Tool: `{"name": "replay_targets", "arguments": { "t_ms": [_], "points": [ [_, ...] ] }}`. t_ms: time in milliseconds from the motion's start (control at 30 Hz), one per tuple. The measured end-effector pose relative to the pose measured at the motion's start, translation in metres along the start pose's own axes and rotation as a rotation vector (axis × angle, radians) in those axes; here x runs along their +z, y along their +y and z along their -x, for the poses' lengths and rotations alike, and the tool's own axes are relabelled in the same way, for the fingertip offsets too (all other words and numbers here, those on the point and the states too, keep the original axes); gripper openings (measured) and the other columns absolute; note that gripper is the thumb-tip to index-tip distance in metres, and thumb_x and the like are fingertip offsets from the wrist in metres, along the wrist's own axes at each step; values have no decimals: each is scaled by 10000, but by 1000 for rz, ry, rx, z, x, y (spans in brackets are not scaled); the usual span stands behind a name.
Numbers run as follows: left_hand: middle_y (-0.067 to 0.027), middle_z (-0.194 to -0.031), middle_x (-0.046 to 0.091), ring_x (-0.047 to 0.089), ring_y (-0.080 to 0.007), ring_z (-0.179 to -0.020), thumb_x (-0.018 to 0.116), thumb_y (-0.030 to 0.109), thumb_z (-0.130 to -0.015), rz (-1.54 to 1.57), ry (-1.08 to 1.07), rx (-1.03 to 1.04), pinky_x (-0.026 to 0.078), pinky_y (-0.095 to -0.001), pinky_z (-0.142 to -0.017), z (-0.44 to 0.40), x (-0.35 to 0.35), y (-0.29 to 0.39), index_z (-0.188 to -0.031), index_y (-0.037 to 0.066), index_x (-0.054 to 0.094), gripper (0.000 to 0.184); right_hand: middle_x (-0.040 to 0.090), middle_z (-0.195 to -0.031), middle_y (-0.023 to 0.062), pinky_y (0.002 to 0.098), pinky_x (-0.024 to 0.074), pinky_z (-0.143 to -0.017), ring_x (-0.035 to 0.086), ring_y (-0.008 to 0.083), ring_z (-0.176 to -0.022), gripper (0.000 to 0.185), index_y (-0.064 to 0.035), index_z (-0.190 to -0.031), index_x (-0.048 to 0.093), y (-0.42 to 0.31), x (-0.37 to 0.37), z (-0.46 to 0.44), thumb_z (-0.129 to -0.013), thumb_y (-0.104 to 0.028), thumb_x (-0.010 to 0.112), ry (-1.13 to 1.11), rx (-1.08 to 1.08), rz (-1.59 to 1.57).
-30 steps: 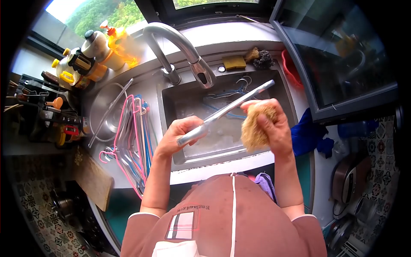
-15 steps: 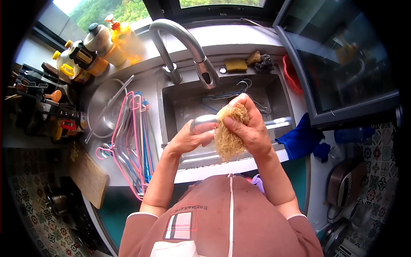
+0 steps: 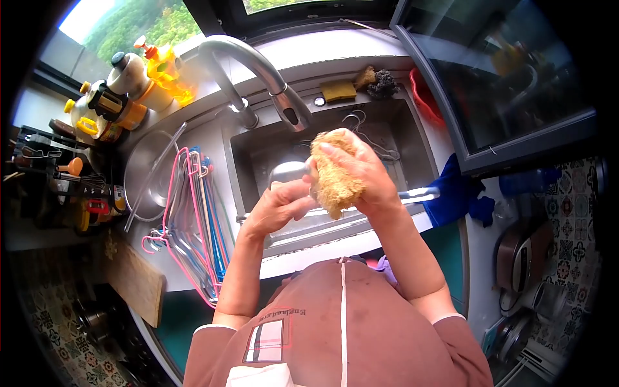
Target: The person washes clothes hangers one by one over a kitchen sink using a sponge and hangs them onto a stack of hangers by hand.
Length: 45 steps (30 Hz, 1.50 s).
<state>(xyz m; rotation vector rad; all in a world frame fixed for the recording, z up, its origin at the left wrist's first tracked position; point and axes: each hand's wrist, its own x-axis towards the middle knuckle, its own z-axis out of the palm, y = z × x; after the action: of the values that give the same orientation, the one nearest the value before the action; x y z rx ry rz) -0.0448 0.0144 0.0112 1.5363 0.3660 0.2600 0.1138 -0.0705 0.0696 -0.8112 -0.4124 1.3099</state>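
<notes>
White counter (image 3: 422,220) surrounds a steel sink (image 3: 258,155). Above the sink's near half, the left hand (image 3: 280,203) curls at one end of a smooth metal tube (image 3: 422,193); the right hand (image 3: 366,169) grips a shaggy, fibrous scrubber (image 3: 336,177) that hides the tube's middle. Left of the sink lie a wooden board (image 3: 138,277), thin, tangled hangers (image 3: 207,219) and a round metal bowl (image 3: 138,174); right, a crumpled blue cloth (image 3: 451,197). Behind the sink, an arched faucet (image 3: 248,58) juts over it, beside a flat yellow sponge (image 3: 338,90). Plastic bottles (image 3: 145,77) stand beyond its far left corner.
</notes>
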Motion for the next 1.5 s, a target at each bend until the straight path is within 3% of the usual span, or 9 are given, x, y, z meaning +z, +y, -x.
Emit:
{"name": "replay_targets", "arguments": {
  "t_ms": [167,367,467,667,700,733,900,1300,1500],
  "points": [
    [29,-541,456,421,-46,-496,640,148,-834,101,46,-42,331,-221,-450,4,-3,-1,-797,34,640,119,623,-971,190,302,561,-675,650,201,-805,226,-39,-1071,449,-22,-13,13,-915,-178,534,16,-208,40],
    [40,-543,477,422,-47,-505,658,151,-826,40,24,-62,349,-231,-461,-1,0,1,-837,34,633,120,606,-1081,136,308,486,-853,597,172,-959,339,-38,-1047,511,-32,8,26,-782,-136,699,-277,-244,376],
    [-38,-626,551,488,-97,-547,664,121,-814,-139,60,218,414,-263,-518,-10,4,1,-964,6,601,199,595,-906,72,253,474,-713,577,97,-840,278,-55,-974,512,-36,13,29,-780,-80,709,-222,-272,881],
    [-172,-706,575,518,-276,-552,686,133,-793,-261,79,75,435,-322,-555,-6,13,22,-1069,68,589,299,571,-815,19,212,456,-645,561,74,-749,202,-56,-931,498,-45,7,22,-836,-135,658,-171,-118,719],
    [-172,-680,558,506,-307,-557,685,121,-789,-456,22,227,429,-334,-549,-7,11,15,-1101,100,590,326,574,-802,19,215,465,-637,566,74,-726,201,-54,-930,493,-45,3,19,-845,-148,648,-150,-108,690],
    [-158,-644,547,498,-308,-549,675,129,-798,-453,-31,118,424,-342,-542,-5,10,14,-1113,123,597,325,574,-786,21,222,465,-634,553,68,-716,211,-36,-931,506,-46,1,16,-839,-163,646,-129,-121,694],
    [-141,-652,569,528,-320,-558,677,94,-758,-603,86,403,435,-364,-540,-11,15,11,-1100,158,614,354,572,-805,32,222,466,-643,559,73,-749,211,-40,-940,504,-44,-20,10,-841,-159,647,-161,124,480],
    [-154,-675,573,552,-337,-606,667,203,-792,-580,100,178,436,-364,-549,-19,5,19,-1010,118,612,240,632,-944,186,281,546,-651,639,175,-770,192,-49,-1039,453,-34,-39,19,-903,-144,549,203,-243,242],
    [-143,-661,578,566,-332,-598,670,241,-785,-671,101,178,439,-375,-536,-19,4,15,-981,118,612,238,587,-1103,159,283,493,-811,592,148,-904,307,-42,-1086,484,-50,-32,39,-820,-96,628,-109,-256,379]
  ]
}}
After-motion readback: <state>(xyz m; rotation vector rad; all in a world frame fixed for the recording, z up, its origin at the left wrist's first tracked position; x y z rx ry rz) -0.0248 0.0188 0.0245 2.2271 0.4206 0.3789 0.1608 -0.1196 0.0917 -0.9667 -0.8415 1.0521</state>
